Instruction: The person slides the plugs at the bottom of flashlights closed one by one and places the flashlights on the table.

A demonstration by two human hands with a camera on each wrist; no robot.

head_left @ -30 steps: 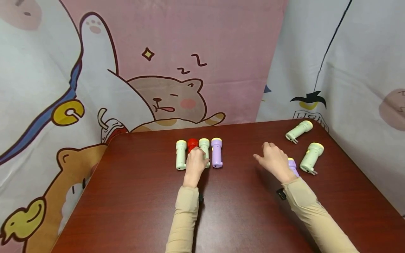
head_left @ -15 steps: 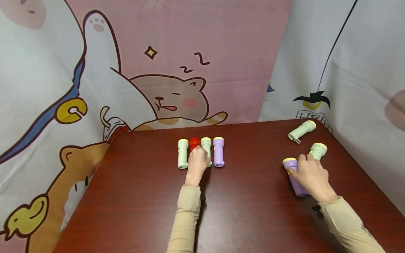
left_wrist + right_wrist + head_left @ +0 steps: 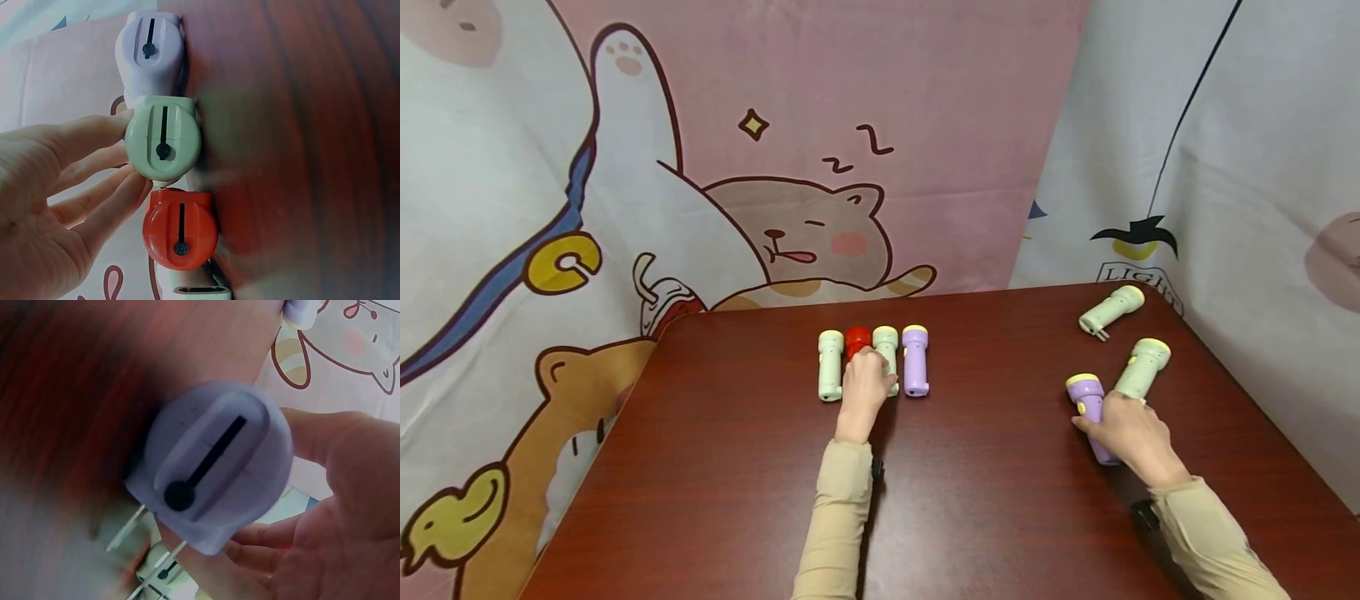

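My left hand [image 3: 865,382] pinches a light green flashlight [image 3: 886,337] that stands in a row on the table. In the left wrist view, thumb and fingers lie on either side of its round slotted end [image 3: 164,140]. Directly beside it is a red flashlight [image 3: 858,338], partly behind the hand. A green flashlight [image 3: 831,367] and a purple flashlight [image 3: 915,362] end the row. At the right, my right hand [image 3: 1131,433] grips another purple flashlight [image 3: 1086,398], thumb on its left side. Two metal prongs [image 3: 128,526] stick out of its base in the right wrist view.
Just beyond the right hand lies a green flashlight [image 3: 1141,368], tilted. Farther back, near the table's far right corner, rests another green flashlight [image 3: 1111,309] with prongs out. A cartoon-printed cloth [image 3: 970,150] hangs behind the dark red table [image 3: 715,467].
My right hand has moved right and toward me, onto the purple flashlight, and now grips it lower down. The left hand stays at the row.
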